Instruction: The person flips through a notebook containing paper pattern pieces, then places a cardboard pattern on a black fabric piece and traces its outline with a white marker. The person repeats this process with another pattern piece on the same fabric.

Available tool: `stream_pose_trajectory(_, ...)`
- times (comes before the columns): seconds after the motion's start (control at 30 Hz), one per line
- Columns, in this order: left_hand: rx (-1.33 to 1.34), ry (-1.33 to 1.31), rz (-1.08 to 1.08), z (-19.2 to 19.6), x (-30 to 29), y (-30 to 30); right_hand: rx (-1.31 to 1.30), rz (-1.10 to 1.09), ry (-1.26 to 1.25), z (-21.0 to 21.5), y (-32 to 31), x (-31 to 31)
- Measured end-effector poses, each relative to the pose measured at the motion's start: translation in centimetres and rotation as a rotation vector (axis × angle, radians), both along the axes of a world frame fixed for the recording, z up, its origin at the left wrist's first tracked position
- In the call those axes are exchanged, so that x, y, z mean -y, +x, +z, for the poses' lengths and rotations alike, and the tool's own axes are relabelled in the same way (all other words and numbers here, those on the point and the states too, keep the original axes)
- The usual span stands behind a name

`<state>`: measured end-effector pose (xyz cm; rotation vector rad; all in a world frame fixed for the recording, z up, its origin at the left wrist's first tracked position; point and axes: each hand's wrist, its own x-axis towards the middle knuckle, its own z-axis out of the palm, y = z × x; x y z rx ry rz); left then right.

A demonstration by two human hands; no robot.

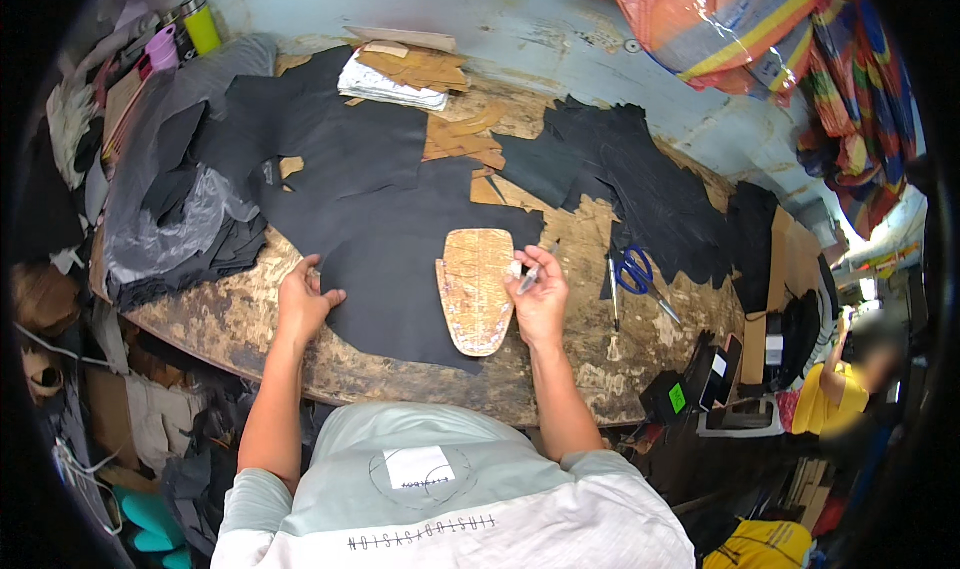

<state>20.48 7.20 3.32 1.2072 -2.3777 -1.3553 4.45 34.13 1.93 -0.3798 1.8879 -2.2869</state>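
Note:
A tan, worn template (478,294), rounded at its lower end, lies on a large black leather-like sheet (385,259) spread over the table. My right hand (543,304) is closed around a slim, silvery pen-like tool (530,277), beside the template's right edge. A small whitish bit shows at the fingertips there; what it is I cannot make out. At the sheet's left edge rests my left hand (307,299), thumb and forefinger apart, the thumb reaching onto the black material. Its other fingers are partly hidden.
Blue-handled scissors (635,271) and a thin tool (614,294) lie to the right on the worn wooden table (400,379). More black pieces (650,189) spread behind them. Papers with tan scraps (400,74) are stacked at the back. Plastic-wrapped black material (185,219) sits left; a person in yellow (835,389) is far right.

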Motion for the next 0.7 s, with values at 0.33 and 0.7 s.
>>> stream_pose_trajectory(0.33,-0.562,0.364,-0.019,-3.4,6.3,1.5,-0.107,-0.061,-0.059,1.8,-2.8,1.1)
stream_pose_trajectory(0.7,-0.650,0.448,-0.092,-1.8,0.6,0.3,-0.026,0.350,0.005,-0.1,2.1,8.9)
